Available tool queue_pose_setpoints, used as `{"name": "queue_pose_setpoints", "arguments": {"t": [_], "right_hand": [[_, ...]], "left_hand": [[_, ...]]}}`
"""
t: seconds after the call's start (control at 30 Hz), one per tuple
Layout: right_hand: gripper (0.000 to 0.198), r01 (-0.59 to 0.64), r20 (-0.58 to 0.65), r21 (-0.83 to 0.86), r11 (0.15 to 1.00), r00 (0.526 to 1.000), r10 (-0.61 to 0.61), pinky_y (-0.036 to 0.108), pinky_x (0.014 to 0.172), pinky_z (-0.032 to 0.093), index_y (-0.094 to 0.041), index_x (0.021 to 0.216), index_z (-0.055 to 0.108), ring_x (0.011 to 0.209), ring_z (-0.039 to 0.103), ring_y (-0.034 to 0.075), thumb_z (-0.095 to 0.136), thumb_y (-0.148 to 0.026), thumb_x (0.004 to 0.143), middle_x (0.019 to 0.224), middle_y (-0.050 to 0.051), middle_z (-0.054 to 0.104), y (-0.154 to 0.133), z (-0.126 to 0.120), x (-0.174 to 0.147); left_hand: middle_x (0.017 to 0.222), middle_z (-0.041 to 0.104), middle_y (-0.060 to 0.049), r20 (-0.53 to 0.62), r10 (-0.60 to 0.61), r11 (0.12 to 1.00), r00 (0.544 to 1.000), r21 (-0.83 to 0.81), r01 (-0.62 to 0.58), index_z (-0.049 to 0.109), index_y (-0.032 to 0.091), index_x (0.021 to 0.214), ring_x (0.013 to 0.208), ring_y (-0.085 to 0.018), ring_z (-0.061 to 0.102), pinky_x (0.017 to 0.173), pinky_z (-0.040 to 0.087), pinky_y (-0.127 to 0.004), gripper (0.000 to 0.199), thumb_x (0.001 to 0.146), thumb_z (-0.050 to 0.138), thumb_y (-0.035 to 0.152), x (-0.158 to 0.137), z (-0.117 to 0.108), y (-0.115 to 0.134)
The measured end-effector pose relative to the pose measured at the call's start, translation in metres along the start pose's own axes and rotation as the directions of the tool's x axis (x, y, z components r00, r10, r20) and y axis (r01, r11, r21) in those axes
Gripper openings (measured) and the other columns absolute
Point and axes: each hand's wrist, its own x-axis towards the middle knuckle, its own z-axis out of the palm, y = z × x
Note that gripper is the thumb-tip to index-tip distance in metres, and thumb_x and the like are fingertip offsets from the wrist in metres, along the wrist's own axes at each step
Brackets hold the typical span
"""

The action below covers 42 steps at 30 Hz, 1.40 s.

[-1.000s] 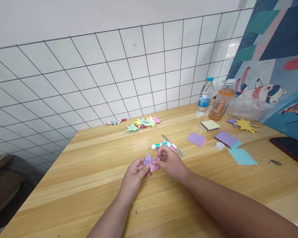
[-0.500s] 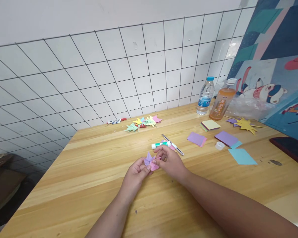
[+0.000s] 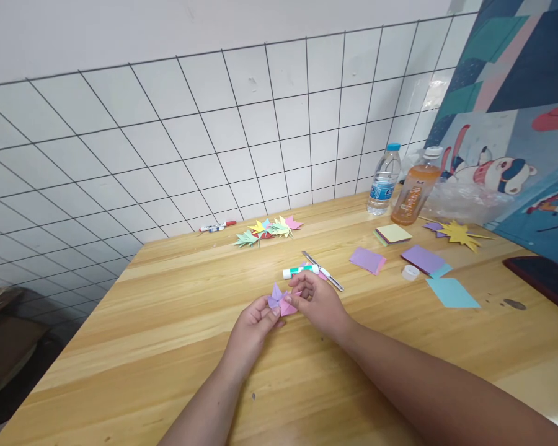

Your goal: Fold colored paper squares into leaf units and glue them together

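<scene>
1. The left hand (image 3: 253, 325) and right hand (image 3: 317, 302) cover much of the folded paper piece (image 3: 279, 300).
2. The dark tablet (image 3: 542, 280) (far right) is cut by the edge.
3. Bottle labels (image 3: 380, 189) are unreadably small.

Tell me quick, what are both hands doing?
Left hand: closed on the folded paper piece.
Right hand: pinching the same piece.

Wood table (image 3: 167, 347) w/ glue stick (image 3: 300, 271), paper squares (image 3: 367, 259), bottles (image 3: 383, 179).
</scene>
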Motion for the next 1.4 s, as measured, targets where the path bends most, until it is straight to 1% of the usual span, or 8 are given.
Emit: {"name": "queue_pose_setpoints", "arguments": {"t": [0.3, 0.6, 0.73, 0.83, 0.93, 1.0, 1.17, 1.4], "right_hand": [[0.023, -0.019, -0.001, -0.011, 1.000, 1.000, 0.019, 0.026, 0.062, 0.046, -0.020, 0.086, 0.054, 0.065, 0.054, 0.011, 0.066, -0.025, 0.068, 0.074, -0.002, 0.054, -0.001, 0.002, -0.001], [0.025, -0.009, 0.001, -0.030, 0.999, 1.000, 0.009, 0.025, 0.060, 0.046, -0.020, 0.087, 0.055, 0.064, 0.054, 0.011, 0.067, -0.028, 0.067, 0.075, -0.001, 0.055, 0.000, 0.002, -0.002], [0.034, -0.012, 0.018, -0.051, 0.999, 1.000, 0.013, 0.026, 0.062, 0.046, -0.020, 0.097, 0.058, 0.066, 0.055, 0.012, 0.068, -0.030, 0.066, 0.078, 0.000, 0.058, 0.001, 0.002, -0.001], [0.023, -0.013, 0.069, -0.053, 0.999, 0.997, 0.017, 0.026, 0.065, 0.046, -0.019, 0.089, 0.063, 0.068, 0.057, 0.013, 0.066, -0.029, 0.069, 0.079, 0.002, 0.063, 0.000, 0.002, -0.001], [0.012, -0.017, 0.074, -0.036, 0.999, 0.997, 0.020, 0.027, 0.064, 0.047, -0.017, 0.076, 0.064, 0.068, 0.058, 0.014, 0.064, -0.027, 0.070, 0.076, 0.002, 0.066, -0.003, 0.002, 0.000], [0.011, -0.022, 0.069, -0.030, 0.999, 0.997, 0.024, 0.026, 0.063, 0.047, -0.017, 0.073, 0.063, 0.066, 0.059, 0.014, 0.064, -0.027, 0.069, 0.073, 0.002, 0.065, -0.004, 0.002, 0.000], [0.011, -0.033, 0.057, -0.082, 0.996, 0.998, 0.037, 0.025, 0.058, 0.044, -0.017, 0.068, 0.061, 0.060, 0.056, 0.013, 0.063, -0.027, 0.070, 0.066, 0.001, 0.062, -0.007, 0.000, -0.001], [0.014, -0.078, 0.079, -0.004, 0.997, 0.994, 0.078, 0.023, 0.053, 0.042, -0.016, 0.066, 0.057, 0.056, 0.054, 0.012, 0.061, -0.028, 0.072, 0.060, 0.000, 0.059, -0.004, 0.003, -0.001]], "left_hand": [[0.100, 0.070, -0.010, 0.047, 0.004, 0.999, 0.999, 0.046, -0.006, 0.066, 0.015, 0.098, 0.092, -0.022, 0.063, 0.078, 0.046, -0.026, 0.034, 0.071, 0.070, 0.036, -0.002, 0.002, 0.003], [0.090, 0.072, -0.009, 0.011, 0.014, 0.999, 1.000, 0.042, -0.014, 0.067, 0.016, 0.093, 0.084, -0.020, 0.065, 0.075, 0.046, -0.025, 0.031, 0.069, 0.072, 0.034, -0.001, 0.002, 0.002], [0.085, 0.072, -0.008, -0.018, 0.024, 0.999, 1.000, 0.038, -0.023, 0.066, 0.016, 0.091, 0.081, -0.020, 0.064, 0.072, 0.047, -0.025, 0.032, 0.067, 0.073, 0.035, 0.000, 0.002, 0.000], [0.069, 0.069, -0.003, -0.026, 0.060, 0.996, 0.998, 0.061, -0.058, 0.065, 0.016, 0.093, 0.068, -0.016, 0.062, 0.066, 0.046, -0.024, 0.035, 0.065, 0.074, 0.035, 0.001, -0.001, -0.003], [0.050, 0.057, 0.004, -0.042, 0.118, 0.983, 0.992, 0.145, -0.110, 0.064, 0.017, 0.092, 0.050, -0.011, 0.052, 0.055, 0.040, -0.020, 0.032, 0.068, 0.071, 0.036, 0.001, -0.004, -0.007], [0.046, 0.053, 0.006, -0.060, 0.134, 0.975, 0.989, 0.189, -0.121, 0.063, 0.017, 0.091, 0.046, -0.009, 0.048, 0.051, 0.036, -0.019, 0.030, 0.069, 0.070, 0.037, 0.001, -0.005, -0.007], [0.056, 0.062, 0.001, -0.062, 0.145, 0.962, 0.987, 0.242, -0.126, 0.065, 0.016, 0.087, 0.055, -0.014, 0.055, 0.056, 0.039, -0.021, 0.031, 0.069, 0.068, 0.042, 0.000, -0.003, -0.005], [0.078, 0.070, -0.005, -0.019, 0.147, 0.937, 0.989, 0.324, -0.132, 0.064, 0.016, 0.099, 0.075, -0.020, 0.061, 0.073, 0.044, -0.026, 0.037, 0.073, 0.063, 0.042, 0.001, -0.004, -0.003]]}}
